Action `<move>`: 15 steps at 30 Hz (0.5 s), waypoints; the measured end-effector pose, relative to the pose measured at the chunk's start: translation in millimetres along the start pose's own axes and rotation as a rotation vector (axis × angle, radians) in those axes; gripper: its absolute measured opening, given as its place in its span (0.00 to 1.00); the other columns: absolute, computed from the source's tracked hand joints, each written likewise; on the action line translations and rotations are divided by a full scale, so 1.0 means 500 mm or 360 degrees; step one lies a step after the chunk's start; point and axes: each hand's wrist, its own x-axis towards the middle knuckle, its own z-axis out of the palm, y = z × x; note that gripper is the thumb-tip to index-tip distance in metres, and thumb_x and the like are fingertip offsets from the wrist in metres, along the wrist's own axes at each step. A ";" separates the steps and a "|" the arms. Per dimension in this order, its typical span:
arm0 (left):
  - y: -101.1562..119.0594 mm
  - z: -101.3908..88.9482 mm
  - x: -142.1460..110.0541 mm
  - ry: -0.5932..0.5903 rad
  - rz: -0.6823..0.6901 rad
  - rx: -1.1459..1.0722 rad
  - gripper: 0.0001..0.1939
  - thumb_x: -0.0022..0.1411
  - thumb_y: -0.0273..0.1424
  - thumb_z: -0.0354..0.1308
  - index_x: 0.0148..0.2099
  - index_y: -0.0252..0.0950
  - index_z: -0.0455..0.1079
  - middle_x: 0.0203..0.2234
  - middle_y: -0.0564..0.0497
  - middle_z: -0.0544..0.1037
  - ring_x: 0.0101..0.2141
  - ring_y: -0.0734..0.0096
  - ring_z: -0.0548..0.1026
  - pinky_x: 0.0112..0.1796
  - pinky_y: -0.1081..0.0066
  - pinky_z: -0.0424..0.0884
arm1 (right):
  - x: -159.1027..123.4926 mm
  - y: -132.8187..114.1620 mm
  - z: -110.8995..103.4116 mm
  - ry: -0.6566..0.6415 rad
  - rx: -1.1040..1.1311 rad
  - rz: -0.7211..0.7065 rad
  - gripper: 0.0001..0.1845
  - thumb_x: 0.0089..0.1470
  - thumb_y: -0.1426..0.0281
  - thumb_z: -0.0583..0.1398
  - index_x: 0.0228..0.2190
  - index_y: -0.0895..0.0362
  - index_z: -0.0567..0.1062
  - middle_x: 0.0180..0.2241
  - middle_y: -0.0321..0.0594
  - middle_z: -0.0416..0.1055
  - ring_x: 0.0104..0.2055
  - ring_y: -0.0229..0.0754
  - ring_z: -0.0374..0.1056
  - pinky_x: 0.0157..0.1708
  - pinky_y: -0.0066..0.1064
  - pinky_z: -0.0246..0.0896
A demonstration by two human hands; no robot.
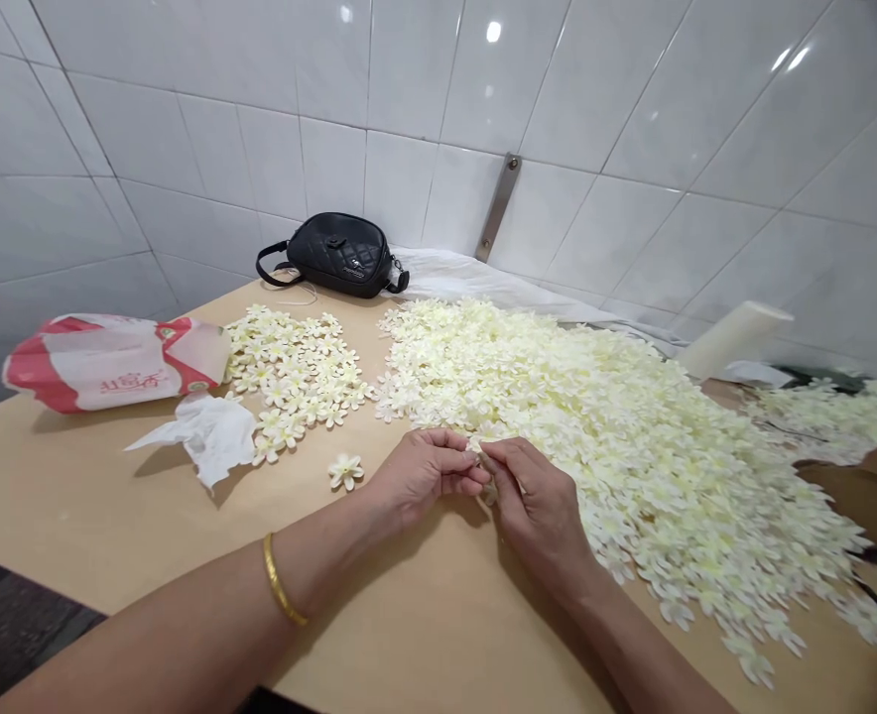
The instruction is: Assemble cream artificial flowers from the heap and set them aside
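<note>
bench [379, 615] is a pale wood-toned board set against a glossy white tiled wall [186, 129], with a steel bracket [498, 206] fixed to the tiles. at the back of the bench, a black quilted bag [338, 255] lies just beside a white cloth [468, 283]. at left are a red-and-white plastic bag [111, 362] and a crumpled tissue [207, 436]. a smaller spread of cream artificial blossoms [290, 377] sits left of centre, well apart from nothing but a narrow gap to a much larger heap of the same blossoms [632, 466] on the right. one loose blossom [345, 472] lies alone near the left hand [428, 474]. a pale cylinder [736, 339] stands tilted at the far right. both hands are held close together, at the near edge of the large heap, and are narrowly closed. the right hand [539, 516] pinches a small pale piece [489, 486] against the left hand's fingertips [460, 466]; its exact form is too small to tell. a gold bangle [282, 580] circles the left wrist.
</note>
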 end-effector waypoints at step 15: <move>0.007 -0.002 0.006 -0.0011 -0.0061 -0.0027 0.04 0.50 0.19 0.53 0.25 0.28 0.67 0.16 0.47 0.73 0.20 0.75 0.73 0.23 0.80 0.69 | -0.002 0.020 0.001 -0.0026 -0.0061 -0.0110 0.13 0.50 0.80 0.48 0.34 0.59 0.68 0.30 0.44 0.67 0.34 0.42 0.63 0.33 0.33 0.61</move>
